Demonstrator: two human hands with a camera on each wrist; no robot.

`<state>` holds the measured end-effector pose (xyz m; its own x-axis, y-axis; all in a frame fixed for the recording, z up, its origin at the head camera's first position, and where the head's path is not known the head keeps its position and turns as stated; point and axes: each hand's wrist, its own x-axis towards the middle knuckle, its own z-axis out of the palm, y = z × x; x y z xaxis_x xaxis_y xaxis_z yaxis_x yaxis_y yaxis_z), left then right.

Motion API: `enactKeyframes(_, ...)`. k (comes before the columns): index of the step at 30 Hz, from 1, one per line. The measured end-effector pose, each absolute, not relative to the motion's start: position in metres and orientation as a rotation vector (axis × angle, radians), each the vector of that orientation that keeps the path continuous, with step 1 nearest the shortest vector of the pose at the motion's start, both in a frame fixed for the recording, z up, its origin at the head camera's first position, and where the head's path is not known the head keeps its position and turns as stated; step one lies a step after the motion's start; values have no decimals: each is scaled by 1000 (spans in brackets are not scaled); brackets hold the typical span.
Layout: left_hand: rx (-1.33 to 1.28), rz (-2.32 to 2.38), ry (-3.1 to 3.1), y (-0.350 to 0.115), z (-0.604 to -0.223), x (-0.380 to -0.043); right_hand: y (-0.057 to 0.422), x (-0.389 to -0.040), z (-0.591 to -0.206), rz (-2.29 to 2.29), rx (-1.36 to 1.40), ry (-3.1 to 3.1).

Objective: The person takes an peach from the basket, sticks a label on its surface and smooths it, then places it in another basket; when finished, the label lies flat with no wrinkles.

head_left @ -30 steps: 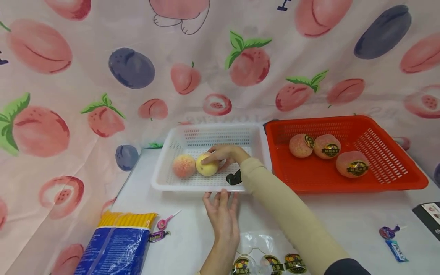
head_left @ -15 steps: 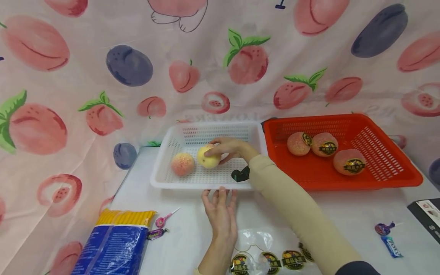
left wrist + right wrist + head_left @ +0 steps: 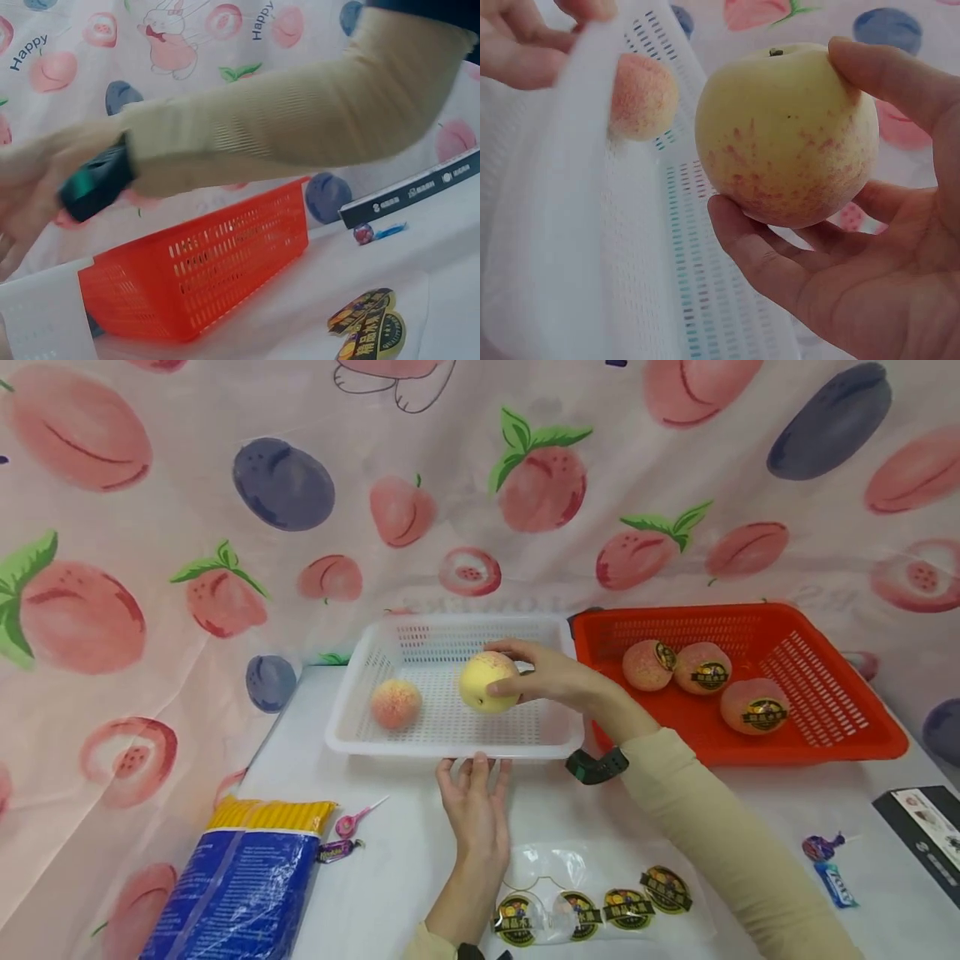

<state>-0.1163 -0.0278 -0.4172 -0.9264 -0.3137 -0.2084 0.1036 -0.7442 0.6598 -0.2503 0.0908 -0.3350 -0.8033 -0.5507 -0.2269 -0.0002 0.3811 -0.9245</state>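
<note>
My right hand [image 3: 551, 675] holds a yellow peach [image 3: 480, 685] with red speckles over the white basket [image 3: 405, 749]. Thumb and fingers close around the fruit's sides in the right wrist view, where its short stem shows at the top. A second, redder peach [image 3: 396, 704] rests on the basket floor at the left. My left hand [image 3: 476, 818] holds the middle of the basket's front rim, one fingertip over the rim and the other fingers running below it. The left wrist view shows my right forearm crossing in front of the red basket [image 3: 217, 255].
Beside the white basket, the red basket holds three peaches [image 3: 702, 668] with black-and-gold stickers. A clear sticker sheet [image 3: 543, 864] lies in front. A blue-and-yellow packet [image 3: 240, 868] and wrapped candies [image 3: 339, 850] lie left; more candies [image 3: 835, 885] and a black box [image 3: 926, 835] lie right.
My right hand has lifted the yellow peach off the spot beside the other peach and moved it right and up. The left hand stays at the front rim.
</note>
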Motion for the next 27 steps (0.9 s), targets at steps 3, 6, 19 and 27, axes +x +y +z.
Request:
enactKeyframes(3, 447, -2702, -1001, -29, -418, -116, 108, -230, -336, -1453, -532, 2185)
enactKeyframes(6, 437, -2702, -1003, -30, -418, -117, 124, -209, -341, -1492, -592, 2225)
enactKeyframes(19, 421, -2753, -1019, -31, -418, -116, 163, -105, -344, -1405, -1032, 2588)
enactKeyframes(27, 482, -2862, -1048, -42, -422, -120, 169, -106, -397, -960, -1194, 2856)
